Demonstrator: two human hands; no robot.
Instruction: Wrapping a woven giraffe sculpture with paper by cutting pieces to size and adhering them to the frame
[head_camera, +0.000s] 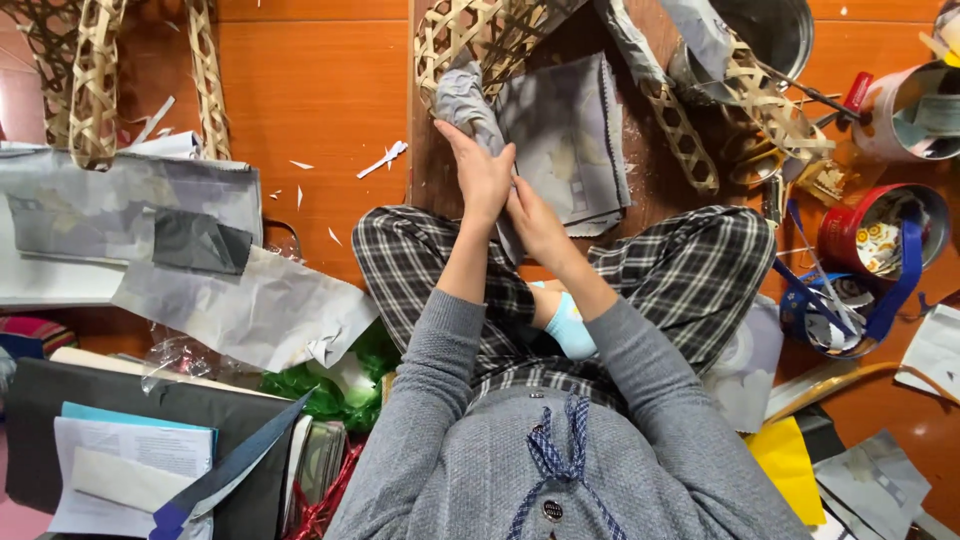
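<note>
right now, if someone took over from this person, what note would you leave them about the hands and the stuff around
Left hand: closed around a twisted grey strip of paper, pressing it down.
Right hand: right beside the left, gripping the lower end of the same strip.
The strip runs up to a woven bamboo basket on the wooden board. A stack of grey sheets lies just right of the hands.
A red tin and scraps sit at the far right; big grey sheets lie at the left.
Done: the strip is twisted and meets the basket.
Left: whether it is fixed on cannot be told.
</note>
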